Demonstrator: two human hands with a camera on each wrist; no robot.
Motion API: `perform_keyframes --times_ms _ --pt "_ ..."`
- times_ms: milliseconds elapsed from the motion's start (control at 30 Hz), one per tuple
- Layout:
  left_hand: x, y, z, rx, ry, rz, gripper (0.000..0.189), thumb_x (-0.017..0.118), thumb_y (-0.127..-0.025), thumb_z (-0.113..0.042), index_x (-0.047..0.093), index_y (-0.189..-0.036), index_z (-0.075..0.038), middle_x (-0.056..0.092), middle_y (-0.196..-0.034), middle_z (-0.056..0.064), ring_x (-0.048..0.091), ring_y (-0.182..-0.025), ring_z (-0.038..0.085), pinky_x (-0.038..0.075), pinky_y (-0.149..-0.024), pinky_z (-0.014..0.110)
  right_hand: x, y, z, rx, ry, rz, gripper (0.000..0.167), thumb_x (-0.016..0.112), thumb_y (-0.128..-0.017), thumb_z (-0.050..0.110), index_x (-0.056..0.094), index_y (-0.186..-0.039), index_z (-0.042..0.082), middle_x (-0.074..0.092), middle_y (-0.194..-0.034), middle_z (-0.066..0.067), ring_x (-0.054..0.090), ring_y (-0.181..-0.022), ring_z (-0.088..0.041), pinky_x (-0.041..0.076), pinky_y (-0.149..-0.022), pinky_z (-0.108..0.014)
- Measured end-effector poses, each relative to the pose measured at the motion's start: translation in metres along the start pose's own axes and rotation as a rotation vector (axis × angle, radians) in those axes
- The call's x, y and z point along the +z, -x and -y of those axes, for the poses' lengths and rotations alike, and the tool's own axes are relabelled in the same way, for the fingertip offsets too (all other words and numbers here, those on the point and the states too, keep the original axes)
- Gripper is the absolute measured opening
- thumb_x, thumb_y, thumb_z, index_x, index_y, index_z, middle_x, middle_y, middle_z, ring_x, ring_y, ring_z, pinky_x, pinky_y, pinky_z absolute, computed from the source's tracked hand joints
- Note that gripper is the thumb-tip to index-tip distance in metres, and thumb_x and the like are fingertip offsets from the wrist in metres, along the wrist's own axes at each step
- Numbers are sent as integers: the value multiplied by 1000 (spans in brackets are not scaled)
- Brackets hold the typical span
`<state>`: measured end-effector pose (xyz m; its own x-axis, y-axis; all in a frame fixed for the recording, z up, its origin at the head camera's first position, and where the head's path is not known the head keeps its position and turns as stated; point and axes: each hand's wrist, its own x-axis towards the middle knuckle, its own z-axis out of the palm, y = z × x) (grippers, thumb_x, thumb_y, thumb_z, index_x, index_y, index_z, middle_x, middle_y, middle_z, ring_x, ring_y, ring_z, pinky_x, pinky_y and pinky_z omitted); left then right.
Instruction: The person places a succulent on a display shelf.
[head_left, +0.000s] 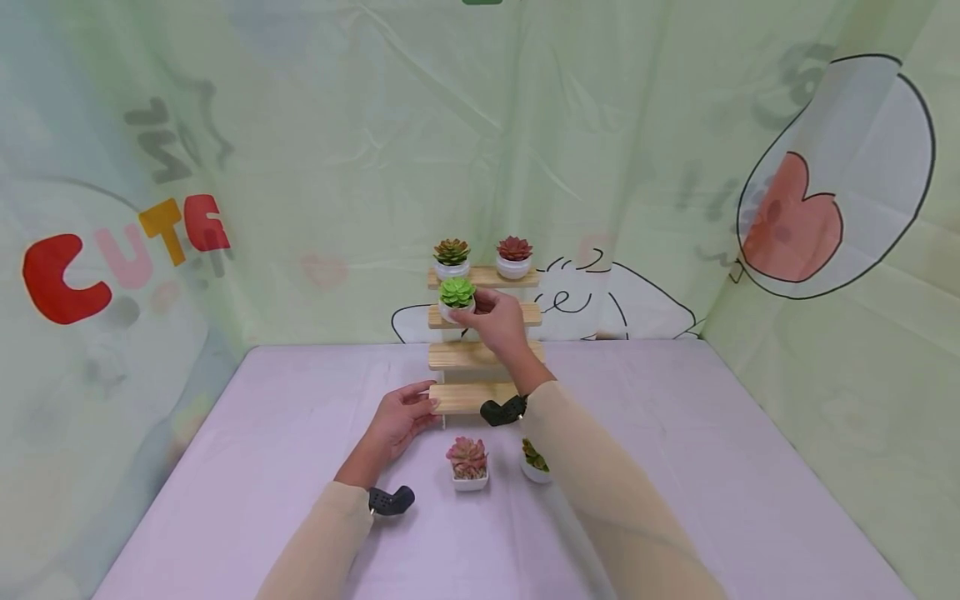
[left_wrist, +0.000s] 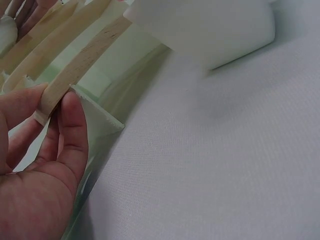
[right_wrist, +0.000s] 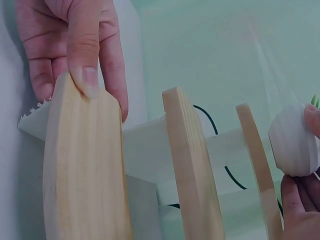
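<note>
A tiered wooden stand (head_left: 486, 356) with white side supports stands at the back of the table. My left hand (head_left: 401, 417) grips the left end of its lowest shelf (left_wrist: 82, 56), thumb on top and fingers underneath. My right hand (head_left: 497, 321) pinches a white pot with a bright green succulent (head_left: 457, 293) at the left end of the second shelf from the top. In the right wrist view the white pot (right_wrist: 294, 141) is at the right edge, close by a shelf board. On the top shelf sit a green-brown succulent (head_left: 452, 257) and a dark red succulent (head_left: 513, 257).
In front of the stand, a pink succulent (head_left: 468, 464) in a square white pot rests on the pale tablecloth (head_left: 315, 400). A green succulent (head_left: 535, 461) beside it is partly covered by my right sleeve. A printed curtain (head_left: 322, 167) hangs behind.
</note>
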<state>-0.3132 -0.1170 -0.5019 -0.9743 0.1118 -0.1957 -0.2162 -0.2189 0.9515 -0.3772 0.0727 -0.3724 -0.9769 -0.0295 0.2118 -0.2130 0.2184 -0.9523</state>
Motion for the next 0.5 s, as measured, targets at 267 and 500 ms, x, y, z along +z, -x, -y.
perform_keyframes --times_ms 267,500 --pt "2 2 0 -1 -6 -7 49 66 -96 1 56 -144 -2 64 -119 16 70 -99 21 63 -87 32 6 -6 -4 -15 52 -22 45 88 -82 18 73 -122 4 74 -119 -15 70 -110 -25 60 -95 -39" --pt "2 2 0 10 -4 -3 49 65 -96 2 55 -144 0 63 -123 21 69 -103 24 63 -87 33 7 -8 -3 3 94 -29 46 87 -83 21 73 -123 4 74 -119 -13 69 -109 -23 60 -94 -39"
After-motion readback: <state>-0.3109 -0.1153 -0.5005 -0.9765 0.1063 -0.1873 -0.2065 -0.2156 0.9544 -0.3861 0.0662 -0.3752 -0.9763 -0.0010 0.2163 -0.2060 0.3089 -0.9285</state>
